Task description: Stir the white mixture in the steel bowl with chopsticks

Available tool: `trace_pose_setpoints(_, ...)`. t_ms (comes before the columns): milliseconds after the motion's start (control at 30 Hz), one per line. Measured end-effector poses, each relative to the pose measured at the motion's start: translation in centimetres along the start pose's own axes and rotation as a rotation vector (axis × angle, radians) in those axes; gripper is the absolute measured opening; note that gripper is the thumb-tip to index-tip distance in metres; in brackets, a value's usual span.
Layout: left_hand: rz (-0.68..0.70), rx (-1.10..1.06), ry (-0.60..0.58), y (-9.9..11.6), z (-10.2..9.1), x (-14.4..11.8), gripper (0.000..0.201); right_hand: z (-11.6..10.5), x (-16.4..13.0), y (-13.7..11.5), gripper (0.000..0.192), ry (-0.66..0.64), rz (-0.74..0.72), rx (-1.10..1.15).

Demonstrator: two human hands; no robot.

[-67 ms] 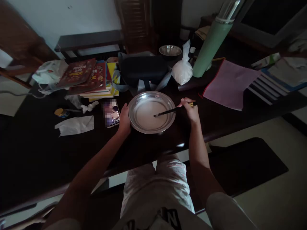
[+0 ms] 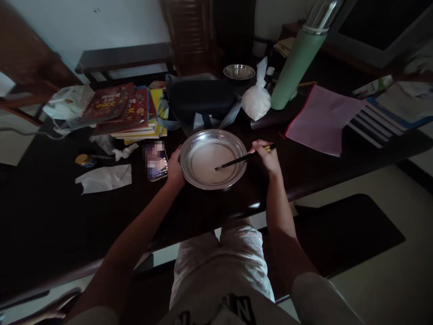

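Note:
A round steel basin (image 2: 187, 174) with a wide rim sits on the dark table in front of me, with a pale, milky layer (image 2: 209, 158) in its bottom. My left hand (image 2: 175, 168) grips the basin's left rim, its thumb at the edge and the other fingers partly hidden. Over the right rim, my right hand (image 2: 266, 155) is closed around black chopsticks (image 2: 237, 160) with gold near their upper end. They slant down to the left, tips in the pale layer. Whether they are one or two sticks is hard to make out. Beside my left hand lies a lit phone (image 2: 157, 160).
Behind the basin are a black bag (image 2: 203, 99), a small steel bowl (image 2: 238, 72), a tied bag of white powder (image 2: 256, 101) and a tall green thermos (image 2: 297, 70). Books (image 2: 115, 108) are stacked left; a pink mesh pouch (image 2: 324, 119) lies right. A paper sheet (image 2: 104, 178) lies left.
The chopstick tips have shifted slightly left and down within the basin. My left hand stays on the rim.

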State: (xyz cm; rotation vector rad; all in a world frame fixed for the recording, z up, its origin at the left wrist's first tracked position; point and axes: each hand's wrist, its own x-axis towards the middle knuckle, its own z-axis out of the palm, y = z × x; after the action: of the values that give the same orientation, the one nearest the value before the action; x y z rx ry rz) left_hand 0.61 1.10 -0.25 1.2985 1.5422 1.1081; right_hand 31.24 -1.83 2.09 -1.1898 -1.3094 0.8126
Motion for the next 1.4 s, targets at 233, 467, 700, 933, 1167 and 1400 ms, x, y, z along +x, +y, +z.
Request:
trace_pose_setpoints(233, -0.263, -0.793, 0.116, -1.2, 0.5, -0.4, 0.031, 0.1, -0.1, -0.1, 0.054, 0.033, -0.038, -0.008)
trace_pose_setpoints(467, -0.269, -0.823, 0.13, -1.4, 0.5, -0.3, 0.029, 0.1, -0.3, -0.2, 0.05, -0.06, -0.076, -0.045)
trace_pose_setpoints(700, -0.275, -0.804, 0.121, -1.6, 0.4, -0.1, 0.031, 0.2, -0.3, -0.1, 0.055, -0.019, -0.048, -0.032)
trace_pose_setpoints(933, -0.25, -0.806, 0.099, -1.9, 0.4, 0.0, 0.027, 0.1, -0.4, 0.1, 0.053, 0.076, -0.057, -0.03)
trace_pose_setpoints(1167, -0.237, -0.793, 0.075, -1.9, 0.5, 0.0, 0.03, 0.2, -0.3, 0.1, 0.049, -0.021, -0.095, -0.046)
trace_pose_setpoints(1400, -0.255, -0.818, 0.089, -1.5, 0.4, -0.2, 0.024, 0.1, -0.4, 0.1, 0.049, -0.044, -0.067, -0.025)
